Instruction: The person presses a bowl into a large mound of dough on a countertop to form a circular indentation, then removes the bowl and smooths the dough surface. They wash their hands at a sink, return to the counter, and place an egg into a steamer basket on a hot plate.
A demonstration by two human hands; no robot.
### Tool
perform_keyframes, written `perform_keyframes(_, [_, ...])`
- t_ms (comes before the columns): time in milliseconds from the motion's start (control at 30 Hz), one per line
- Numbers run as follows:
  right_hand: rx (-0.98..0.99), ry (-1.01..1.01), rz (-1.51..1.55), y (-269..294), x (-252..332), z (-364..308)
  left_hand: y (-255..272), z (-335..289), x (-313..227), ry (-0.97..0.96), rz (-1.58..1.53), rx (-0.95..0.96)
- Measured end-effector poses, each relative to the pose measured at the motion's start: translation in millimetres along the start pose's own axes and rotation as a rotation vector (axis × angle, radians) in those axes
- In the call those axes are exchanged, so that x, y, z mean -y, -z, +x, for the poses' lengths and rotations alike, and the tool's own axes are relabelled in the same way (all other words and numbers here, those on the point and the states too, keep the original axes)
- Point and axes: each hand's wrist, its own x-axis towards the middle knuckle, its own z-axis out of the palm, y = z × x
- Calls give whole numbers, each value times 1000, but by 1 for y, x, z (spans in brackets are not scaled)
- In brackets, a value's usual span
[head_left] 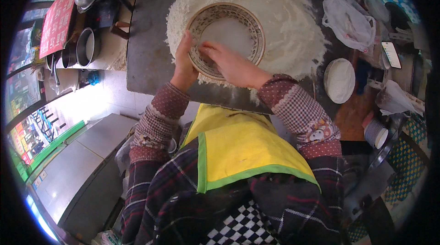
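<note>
Okay, left hand [184, 64] holds bowl [258, 38] by its left rim; bowl is over flour [291, 29] on dark surface [149, 48]; right hand [236, 66] reaches in, fingers bunched, can't tell if gripping; dish [325, 80] of white powder [340, 81] sits far right.

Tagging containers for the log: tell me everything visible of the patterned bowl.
The patterned bowl is round and wide-mouthed, seemingly glazed ceramic, with a brownish rim and dark ornament around its pale inner wall. It holds something whitish and cloudy. The left hand grips its left side; the right hand reaches over the near rim, fingers inside. It sits over the flour; whether it rests there is unclear.
</note>
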Motion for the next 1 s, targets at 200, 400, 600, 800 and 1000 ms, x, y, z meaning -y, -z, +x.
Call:
perform_keyframes(200, [41, 129, 78, 7, 13, -10, 0, 2, -6, -18, -2, 68])
perform_keyframes(400, [140, 194, -236, 49, 2, -35, -1, 0, -8, -24, 19, 23])
perform_keyframes(600, [213, 231, -474, 52, -10, -36, 1, 0, -8, -30, 68, 53])
perform_keyframes(800, [-49, 228, -82, 1, 1, -20, -3, -1, -4, -15, 9, 87])
perform_keyframes(1000, [158, -78, -341, 26, -21, -9, -4, 0, -4, -72, 61, 20])
